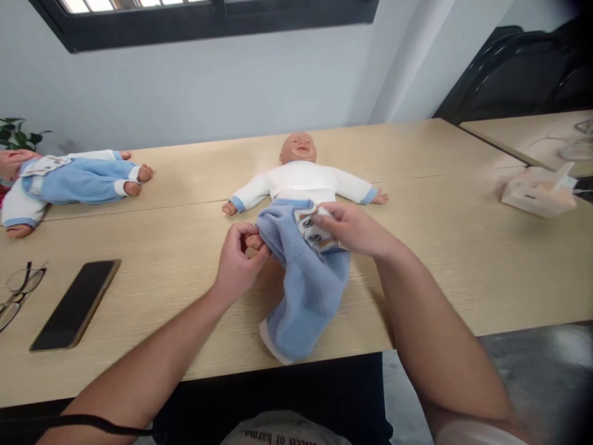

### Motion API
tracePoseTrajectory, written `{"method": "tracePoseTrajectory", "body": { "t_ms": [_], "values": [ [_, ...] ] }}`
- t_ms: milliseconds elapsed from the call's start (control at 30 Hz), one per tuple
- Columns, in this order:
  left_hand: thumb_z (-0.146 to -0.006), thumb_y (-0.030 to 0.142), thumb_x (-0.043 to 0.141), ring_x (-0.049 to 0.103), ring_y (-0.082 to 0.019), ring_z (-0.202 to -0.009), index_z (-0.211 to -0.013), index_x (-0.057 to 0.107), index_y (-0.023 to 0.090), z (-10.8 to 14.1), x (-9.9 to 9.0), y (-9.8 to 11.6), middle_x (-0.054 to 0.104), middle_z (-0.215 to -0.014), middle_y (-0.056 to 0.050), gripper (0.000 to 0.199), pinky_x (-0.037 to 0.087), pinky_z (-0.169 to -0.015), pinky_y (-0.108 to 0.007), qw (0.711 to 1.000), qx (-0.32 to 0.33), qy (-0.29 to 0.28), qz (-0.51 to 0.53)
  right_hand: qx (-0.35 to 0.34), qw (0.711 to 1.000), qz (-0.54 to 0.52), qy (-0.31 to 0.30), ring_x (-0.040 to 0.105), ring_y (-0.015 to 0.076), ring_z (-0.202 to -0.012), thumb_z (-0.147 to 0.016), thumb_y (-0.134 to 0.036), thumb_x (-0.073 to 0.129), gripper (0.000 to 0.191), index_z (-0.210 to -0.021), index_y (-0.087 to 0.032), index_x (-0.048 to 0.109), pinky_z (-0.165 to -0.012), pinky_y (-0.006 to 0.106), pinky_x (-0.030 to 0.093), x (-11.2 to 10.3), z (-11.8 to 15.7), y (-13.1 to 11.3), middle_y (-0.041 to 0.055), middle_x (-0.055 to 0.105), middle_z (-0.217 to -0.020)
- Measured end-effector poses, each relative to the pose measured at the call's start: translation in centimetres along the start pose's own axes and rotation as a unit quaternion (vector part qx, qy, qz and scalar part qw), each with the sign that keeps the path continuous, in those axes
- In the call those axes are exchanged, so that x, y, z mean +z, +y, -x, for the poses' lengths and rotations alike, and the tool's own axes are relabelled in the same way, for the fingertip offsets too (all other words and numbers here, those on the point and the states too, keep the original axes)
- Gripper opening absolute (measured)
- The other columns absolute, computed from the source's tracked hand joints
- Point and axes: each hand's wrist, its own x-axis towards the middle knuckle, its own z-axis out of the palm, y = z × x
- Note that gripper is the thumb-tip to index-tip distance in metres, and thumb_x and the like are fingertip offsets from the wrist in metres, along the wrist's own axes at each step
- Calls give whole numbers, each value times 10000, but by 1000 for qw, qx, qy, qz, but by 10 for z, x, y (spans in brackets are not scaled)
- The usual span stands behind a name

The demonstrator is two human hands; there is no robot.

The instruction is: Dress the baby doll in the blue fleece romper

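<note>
A baby doll [302, 178] in a white long-sleeved top with blue cuffs lies on its back on the table, its head toward the wall. Blue fleece trousers [303, 290] with an animal-face patch cover its lower body, and one white-cuffed leg of them hangs toward the table's front edge. My left hand [241, 253] is closed around a doll's foot [253, 241] at the left side of the trousers. On the other side, my right hand [354, 228] pinches the fabric by the patch. The doll's other foot is hidden.
A second doll [83, 179] in blue trousers lies at the far left. Nearer to me are a phone [76, 304] and eyeglasses [21, 290]. A tissue box [537, 191] stands at the right. Dark chairs [514, 74] are stacked behind, and the wall borders the table's back edge.
</note>
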Motion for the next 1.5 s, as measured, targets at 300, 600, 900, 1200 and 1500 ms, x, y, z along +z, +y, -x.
{"method": "tracePoseTrajectory", "body": {
  "t_ms": [300,600,900,1200,1500],
  "values": [
    [-788,220,807,623,-210,-1008,-968,514,250,5,-8,22,599,-1059,-31,345,527,-875,-387,973,179,-70,-127,-57,878,-53,472,613,161,-697,-926,-640,587,435,-871,-212,644,-607,278,487,-67,-42,75,12,651,-770],
    [-788,278,736,565,-159,-751,-888,429,253,2,-17,26,547,-888,19,324,474,-688,-321,960,111,-211,-150,-40,930,-105,349,661,201,-924,-892,-757,547,560,-1059,-230,635,-781,314,554,-43,-44,67,45,702,-985],
    [-818,406,725,513,-172,-611,-883,453,267,5,-15,29,583,-766,30,312,365,-533,-305,924,-22,-342,-171,65,975,109,182,657,321,-954,-695,-470,906,435,-975,-191,724,-939,465,494,-60,-10,43,108,744,-994],
    [-939,459,600,447,-143,-594,-715,478,220,-13,-25,28,500,-656,42,349,317,-563,-279,924,4,-319,-212,-115,968,-136,175,651,253,-1128,-793,-587,789,481,-1150,-266,750,-995,389,513,-33,-10,19,31,740,-1199],
    [-610,531,919,390,-361,-1477,-1497,400,245,-99,39,64,408,-1567,-170,1067,396,-1165,-487,966,189,-175,-28,-101,962,-253,27,640,179,-820,-755,-539,833,410,-1018,-244,722,-760,289,524,-12,6,9,3,711,-928]
  ]
}}
